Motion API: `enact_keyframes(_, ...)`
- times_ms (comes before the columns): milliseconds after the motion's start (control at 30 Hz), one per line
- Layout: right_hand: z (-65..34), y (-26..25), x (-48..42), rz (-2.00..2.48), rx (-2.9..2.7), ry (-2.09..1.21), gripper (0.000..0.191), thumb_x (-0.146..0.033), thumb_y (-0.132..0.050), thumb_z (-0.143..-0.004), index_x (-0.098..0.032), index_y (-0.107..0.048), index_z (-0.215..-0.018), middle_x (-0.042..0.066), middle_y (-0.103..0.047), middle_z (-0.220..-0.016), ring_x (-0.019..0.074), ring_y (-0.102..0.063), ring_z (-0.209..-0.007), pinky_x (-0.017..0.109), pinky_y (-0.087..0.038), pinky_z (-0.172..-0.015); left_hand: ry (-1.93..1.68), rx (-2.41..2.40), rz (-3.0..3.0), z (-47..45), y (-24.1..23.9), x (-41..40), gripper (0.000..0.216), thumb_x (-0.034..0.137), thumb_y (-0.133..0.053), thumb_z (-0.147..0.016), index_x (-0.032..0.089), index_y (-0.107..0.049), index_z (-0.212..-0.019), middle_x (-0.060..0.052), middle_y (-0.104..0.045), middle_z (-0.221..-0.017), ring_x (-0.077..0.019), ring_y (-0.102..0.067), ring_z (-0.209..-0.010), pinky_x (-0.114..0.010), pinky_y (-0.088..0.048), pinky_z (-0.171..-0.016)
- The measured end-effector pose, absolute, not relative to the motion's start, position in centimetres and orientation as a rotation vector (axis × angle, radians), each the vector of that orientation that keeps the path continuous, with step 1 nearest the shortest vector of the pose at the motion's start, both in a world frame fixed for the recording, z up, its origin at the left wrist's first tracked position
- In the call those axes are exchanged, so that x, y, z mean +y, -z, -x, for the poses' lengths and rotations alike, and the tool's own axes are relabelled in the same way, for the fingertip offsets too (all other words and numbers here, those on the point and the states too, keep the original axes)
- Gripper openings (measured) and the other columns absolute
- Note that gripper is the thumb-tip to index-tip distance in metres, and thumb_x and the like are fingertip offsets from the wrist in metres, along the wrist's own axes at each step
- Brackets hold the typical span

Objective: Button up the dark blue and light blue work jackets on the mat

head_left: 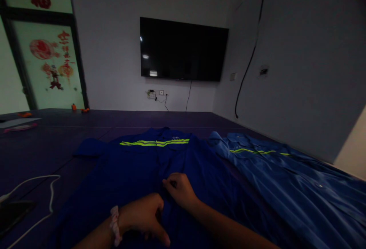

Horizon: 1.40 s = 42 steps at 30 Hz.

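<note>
A dark blue work jacket (134,165) with a yellow-green reflective stripe lies spread flat on the dark surface in front of me. My left hand (144,216), with a pale scrunchie on the wrist, rests on the jacket's front, fingers curled and pinching the cloth. Just beyond it my right hand (178,190) is closed in a pinch on the jacket's centre front. What the fingertips grip there is too small to name. A second, lighter blue jacket (280,176) with the same stripe lies to the right, partly overlapping the first.
A white cable (42,188) and a dark phone (13,211) lie at the left. A wall-mounted TV (183,49) hangs ahead. Glass doors with red decorations (45,55) stand at the far left. A wall runs along the right side.
</note>
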State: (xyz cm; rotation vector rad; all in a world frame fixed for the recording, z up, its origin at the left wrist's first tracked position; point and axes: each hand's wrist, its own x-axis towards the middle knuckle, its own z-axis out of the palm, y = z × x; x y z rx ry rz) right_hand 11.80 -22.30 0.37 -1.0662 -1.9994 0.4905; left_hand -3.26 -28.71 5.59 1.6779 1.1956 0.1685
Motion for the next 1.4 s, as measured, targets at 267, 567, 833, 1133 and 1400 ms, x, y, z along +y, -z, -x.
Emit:
enact_keyframes(267,-11.7,-0.3,-22.4,1.066,-1.987,-0.505,0.028,-0.026,-0.050,-0.081,-0.015,-0.063,-0.059,0.001,-0.059,-0.059,0.0101,-0.050,-0.053,0.021,-0.033,-0.051,0.029,1.029,-1.714,3.3,-5.6,-28.4,0.036,0.040,-0.069,-0.057,0.018,-0.046,-0.041,0.002,-0.050,-0.044,-0.0081,-0.042,-0.034,-0.020,-0.025,-0.035)
enact_keyframes(567,-11.8,-0.2,-22.2,1.051,-2.024,-0.494,0.030,-0.027,-0.049,-0.082,-0.014,-0.064,-0.060,0.002,-0.059,-0.059,0.0095,-0.050,-0.054,0.021,-0.032,-0.051,-0.011,1.037,-1.596,3.4,-4.5,-27.0,0.033,0.036,-0.074,-0.049,0.013,-0.050,-0.048,0.002,-0.053,-0.045,-0.0069,-0.046,-0.034,-0.017,-0.028,-0.033)
enact_keyframes(833,-12.3,-2.1,-23.0,1.044,-2.023,-0.584,0.031,-0.031,-0.049,-0.081,-0.014,-0.060,-0.058,0.000,-0.054,-0.053,0.0081,-0.043,-0.048,0.020,-0.030,-0.048,-0.186,1.123,-1.518,3.5,-4.3,-26.4,0.032,0.031,-0.073,-0.049,0.014,-0.048,-0.058,0.004,-0.055,-0.047,-0.0069,-0.047,-0.036,-0.018,-0.030,-0.036)
enact_keyframes(1133,-13.9,-1.9,-26.9,1.083,-2.310,-0.658,0.025,-0.030,-0.056,-0.073,-0.014,-0.055,-0.054,-0.003,-0.051,-0.049,0.0050,-0.041,-0.043,0.017,-0.023,-0.041,-0.282,1.082,-1.543,3.8,-3.2,-25.7,0.032,0.039,-0.065,-0.059,0.014,-0.048,-0.049,0.003,-0.052,-0.042,-0.0078,-0.045,-0.032,-0.018,-0.026,-0.032)
enact_keyframes(1400,-14.3,-0.9,-27.3,1.076,-2.431,-0.629,0.021,-0.033,-0.064,-0.066,-0.016,-0.058,-0.058,-0.003,-0.057,-0.053,0.0052,-0.046,-0.046,0.016,-0.025,-0.042,-0.219,1.027,-1.526,3.9,-2.8,-25.4,0.038,0.047,-0.063,-0.063,0.014,-0.049,-0.052,0.003,-0.052,-0.041,-0.0077,-0.043,-0.029,-0.018,-0.024,-0.028)
